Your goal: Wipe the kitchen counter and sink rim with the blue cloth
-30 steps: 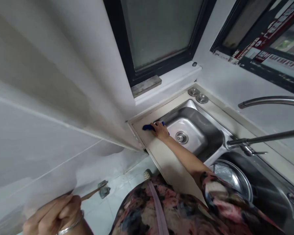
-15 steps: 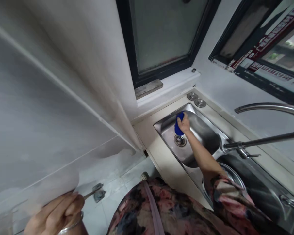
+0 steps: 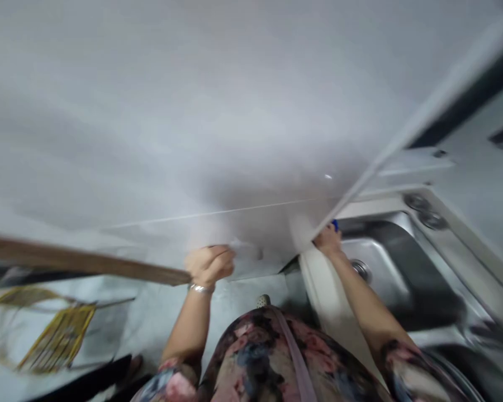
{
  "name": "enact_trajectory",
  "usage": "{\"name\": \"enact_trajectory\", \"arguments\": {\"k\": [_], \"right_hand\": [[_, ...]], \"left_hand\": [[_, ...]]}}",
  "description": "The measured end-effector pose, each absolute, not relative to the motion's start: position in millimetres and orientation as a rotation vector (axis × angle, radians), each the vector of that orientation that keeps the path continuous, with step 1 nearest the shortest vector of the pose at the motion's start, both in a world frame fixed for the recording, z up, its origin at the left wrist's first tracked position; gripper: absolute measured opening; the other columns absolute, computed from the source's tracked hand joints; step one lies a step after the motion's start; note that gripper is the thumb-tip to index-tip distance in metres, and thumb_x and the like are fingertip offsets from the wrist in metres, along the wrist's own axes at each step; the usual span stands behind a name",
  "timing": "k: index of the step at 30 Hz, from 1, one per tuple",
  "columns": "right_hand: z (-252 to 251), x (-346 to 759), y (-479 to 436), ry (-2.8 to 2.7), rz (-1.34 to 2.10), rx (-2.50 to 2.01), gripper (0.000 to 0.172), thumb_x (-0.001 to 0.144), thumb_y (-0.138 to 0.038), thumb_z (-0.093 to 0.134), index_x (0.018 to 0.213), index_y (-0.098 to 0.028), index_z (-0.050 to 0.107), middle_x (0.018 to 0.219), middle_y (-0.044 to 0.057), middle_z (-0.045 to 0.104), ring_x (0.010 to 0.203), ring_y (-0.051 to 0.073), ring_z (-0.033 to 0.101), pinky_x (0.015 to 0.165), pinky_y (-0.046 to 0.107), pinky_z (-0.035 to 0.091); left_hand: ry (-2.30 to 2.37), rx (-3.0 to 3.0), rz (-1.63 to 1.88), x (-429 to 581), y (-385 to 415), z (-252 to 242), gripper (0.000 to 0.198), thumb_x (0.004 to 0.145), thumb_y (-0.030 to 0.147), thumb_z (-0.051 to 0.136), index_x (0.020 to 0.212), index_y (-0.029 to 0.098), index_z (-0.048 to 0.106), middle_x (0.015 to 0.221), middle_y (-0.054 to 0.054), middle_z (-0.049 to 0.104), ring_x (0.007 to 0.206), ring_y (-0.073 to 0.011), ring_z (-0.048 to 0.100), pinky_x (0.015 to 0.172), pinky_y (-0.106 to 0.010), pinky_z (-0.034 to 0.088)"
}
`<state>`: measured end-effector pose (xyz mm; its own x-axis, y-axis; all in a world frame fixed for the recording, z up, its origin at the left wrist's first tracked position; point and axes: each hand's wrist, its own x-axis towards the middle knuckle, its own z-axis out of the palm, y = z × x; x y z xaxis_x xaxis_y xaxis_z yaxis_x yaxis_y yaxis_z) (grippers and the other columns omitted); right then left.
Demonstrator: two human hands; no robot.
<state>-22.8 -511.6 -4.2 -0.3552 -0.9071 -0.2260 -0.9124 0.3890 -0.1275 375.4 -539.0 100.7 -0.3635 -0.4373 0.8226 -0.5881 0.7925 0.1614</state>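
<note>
– How are the fingers of the right hand (image 3: 329, 241) set?
– They are bent around a blue cloth (image 3: 335, 225), of which only a scrap is shown past the fingertips; the rest is hidden by the hand and blurred.
– And where is the cloth kept?
– At the far end of the cream counter (image 3: 324, 287), between the edge of the glossy pale wall (image 3: 151, 111) and the stainless-steel sink (image 3: 425, 282). Whether the counter is pressed cannot be told.
– The left hand (image 3: 212, 263)?
– It is clenched in front of the wall, with a silver bracelet (image 3: 202, 288) worn at the wrist. Whether anything is enclosed cannot be told. A brown wooden bar (image 3: 88, 259) is seen reaching to the wrist from the left; contact cannot be made out.
– What has been changed since half a second ago?
– The cloth, then held inside the basin beside the drain (image 3: 360, 270), has been brought out to the corner by the wall. The view has been swung leftward, so a yellow woven chair (image 3: 58, 338) is now shown on the floor.
– Is any lettering to be read?
– The printed red and white strips on the window, seen earlier, have been left outside the view.
</note>
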Motion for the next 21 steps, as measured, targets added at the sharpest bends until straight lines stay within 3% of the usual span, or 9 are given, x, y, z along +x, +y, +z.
{"name": "enact_trajectory", "arguments": {"k": [2, 4, 7, 10, 17, 21], "right_hand": [[-19.7, -29.6, -502.8, 2.384, 0.056, -1.637, 0.052, 0.104, -0.034, 0.032, 0.141, -0.021, 0.066, 0.148, 0.018, 0.062, 0.139, 0.040, 0.046, 0.102, 0.063, 0.046], [-39.8, -33.0, -490.3, 2.401, 0.002, -1.699, 0.056, 0.104, -0.040, 0.026, 0.134, -0.023, 0.071, 0.146, 0.016, 0.063, 0.141, 0.041, 0.043, 0.101, 0.067, 0.045], [-61.8, -30.9, -456.3, 2.454, -0.251, -1.808, 0.060, 0.103, -0.047, 0.024, 0.146, -0.031, 0.063, 0.152, 0.010, 0.060, 0.141, 0.041, 0.045, 0.106, 0.071, 0.039], [-65.6, -20.2, -410.3, 2.439, -0.463, -1.924, 0.061, 0.101, -0.047, 0.028, 0.159, -0.038, 0.047, 0.155, 0.007, 0.059, 0.138, 0.040, 0.049, 0.105, 0.072, 0.039], [-65.8, 22.9, -331.1, 2.396, -0.634, -2.017, 0.064, 0.084, -0.047, 0.051, 0.146, -0.061, 0.053, 0.144, 0.005, 0.067, 0.122, 0.049, 0.059, 0.080, 0.077, 0.039], [-73.0, 44.1, -304.4, 2.347, -0.702, -1.959, 0.071, 0.083, -0.052, 0.049, 0.153, -0.048, 0.051, 0.143, 0.013, 0.067, 0.122, 0.050, 0.059, 0.083, 0.079, 0.040]], "left_hand": [[-2.035, 0.676, 0.287, 365.2, -528.0, 99.2, 0.034, 0.102, 0.020, 0.042, 0.078, 0.020, 0.067, 0.076, 0.001, 0.070, 0.066, -0.0082, 0.064, 0.062, -0.022, 0.046], [-2.111, 0.761, 0.307, 365.2, -512.4, 85.1, 0.033, 0.101, 0.021, 0.042, 0.082, 0.022, 0.069, 0.080, 0.001, 0.071, 0.068, -0.0075, 0.065, 0.063, -0.020, 0.047], [-2.522, 0.997, -0.130, 383.5, -464.4, 48.2, 0.025, 0.097, 0.021, 0.048, 0.096, 0.024, 0.073, 0.099, -0.002, 0.076, 0.071, -0.0099, 0.065, 0.062, -0.022, 0.048], [-2.505, 1.419, -0.675, 410.9, -394.5, 14.9, 0.021, 0.092, 0.020, 0.056, 0.098, 0.025, 0.075, 0.106, -0.002, 0.077, 0.078, -0.0126, 0.068, 0.070, -0.024, 0.051], [-2.204, 1.839, -0.877, 451.6, -275.7, 2.8, 0.038, 0.088, 0.009, 0.047, 0.103, 0.022, 0.079, 0.107, -0.004, 0.079, 0.080, -0.0135, 0.071, 0.083, -0.026, 0.056], [-2.142, 1.919, -0.980, 449.6, -239.3, 6.5, 0.039, 0.086, 0.010, 0.049, 0.105, 0.023, 0.080, 0.110, -0.004, 0.080, 0.090, -0.0174, 0.074, 0.092, -0.029, 0.057]]}}
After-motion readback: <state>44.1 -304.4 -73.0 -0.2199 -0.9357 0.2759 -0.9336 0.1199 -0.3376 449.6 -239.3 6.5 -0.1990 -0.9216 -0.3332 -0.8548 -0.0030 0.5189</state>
